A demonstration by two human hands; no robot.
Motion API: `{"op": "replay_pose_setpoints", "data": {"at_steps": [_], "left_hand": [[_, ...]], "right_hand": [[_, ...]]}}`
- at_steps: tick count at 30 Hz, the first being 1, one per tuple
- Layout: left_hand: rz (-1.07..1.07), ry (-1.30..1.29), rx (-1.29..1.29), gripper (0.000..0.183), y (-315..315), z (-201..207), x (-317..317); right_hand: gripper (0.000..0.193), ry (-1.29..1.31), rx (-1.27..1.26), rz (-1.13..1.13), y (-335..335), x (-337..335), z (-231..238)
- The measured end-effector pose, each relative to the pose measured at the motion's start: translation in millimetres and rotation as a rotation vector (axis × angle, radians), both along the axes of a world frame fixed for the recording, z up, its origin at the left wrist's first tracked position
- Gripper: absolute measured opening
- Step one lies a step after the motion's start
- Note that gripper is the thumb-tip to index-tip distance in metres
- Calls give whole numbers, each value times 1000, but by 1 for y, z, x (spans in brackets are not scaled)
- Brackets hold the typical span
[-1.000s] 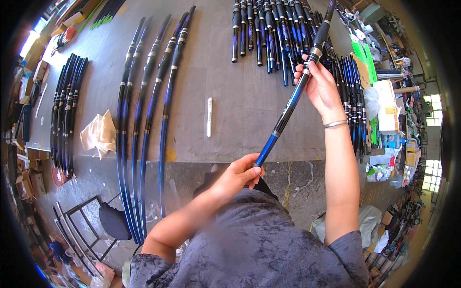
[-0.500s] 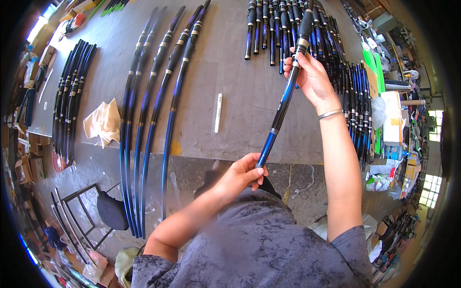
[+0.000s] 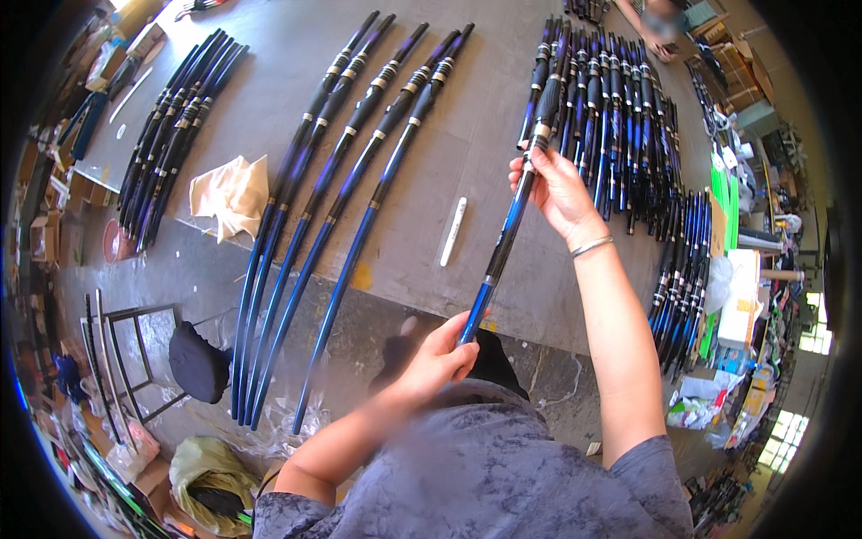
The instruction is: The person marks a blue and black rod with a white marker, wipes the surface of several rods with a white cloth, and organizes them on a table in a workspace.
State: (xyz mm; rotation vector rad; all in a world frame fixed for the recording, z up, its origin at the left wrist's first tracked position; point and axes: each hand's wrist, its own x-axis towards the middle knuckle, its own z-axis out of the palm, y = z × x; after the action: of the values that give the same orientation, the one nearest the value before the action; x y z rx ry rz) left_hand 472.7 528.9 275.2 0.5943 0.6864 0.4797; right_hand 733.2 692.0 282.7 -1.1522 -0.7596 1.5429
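A blue and black fishing rod section point(image 3: 505, 242) slants in front of me, its dark grip end pointing away. My left hand point(image 3: 440, 357) is closed round its near blue end, at the front of the table. Further up, my right hand point(image 3: 558, 193), with a bracelet at the wrist, has its fingers wrapped round the rod by the silver-ringed reel seat. Left of the held rod lies a white pen-like marker point(image 3: 453, 232). Several longer blue rods point(image 3: 350, 229) lie side by side on the left, their near ends jutting past the table edge.
A crumpled cream cloth point(image 3: 232, 199) lies beside the long rods, with a bundle of shorter rods point(image 3: 175, 135) farther left. Many rods point(image 3: 620, 126) fill the table's right side. A person's hand point(image 3: 660, 47) shows at the far right. A black-seated chair point(image 3: 199, 361) stands at lower left.
My view has turned, so the table and its rods appear shifted. Both hands keep hold of the rod, which sits slightly lower and further left in view. Another person's hand now shows at far right.
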Motion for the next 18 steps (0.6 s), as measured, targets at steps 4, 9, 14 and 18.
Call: {"op": "replay_pose_setpoints", "data": {"at_steps": [4,9,14,18], "left_hand": [[125,34,4,56,-10,-11,-11],[179,109,27,54,-13,-32,-20],[211,137,-18,55,-12,-45,-32],[238,136,44,56,-14,-62,-31]], "right_hand": [[22,-18,-70,65,13,-21,-13],[37,-505,76,-143,31,-21,-51],[35,-1159,594,-59,49,-110,5],[34,-1163,743,492,71,-198,-4]]}}
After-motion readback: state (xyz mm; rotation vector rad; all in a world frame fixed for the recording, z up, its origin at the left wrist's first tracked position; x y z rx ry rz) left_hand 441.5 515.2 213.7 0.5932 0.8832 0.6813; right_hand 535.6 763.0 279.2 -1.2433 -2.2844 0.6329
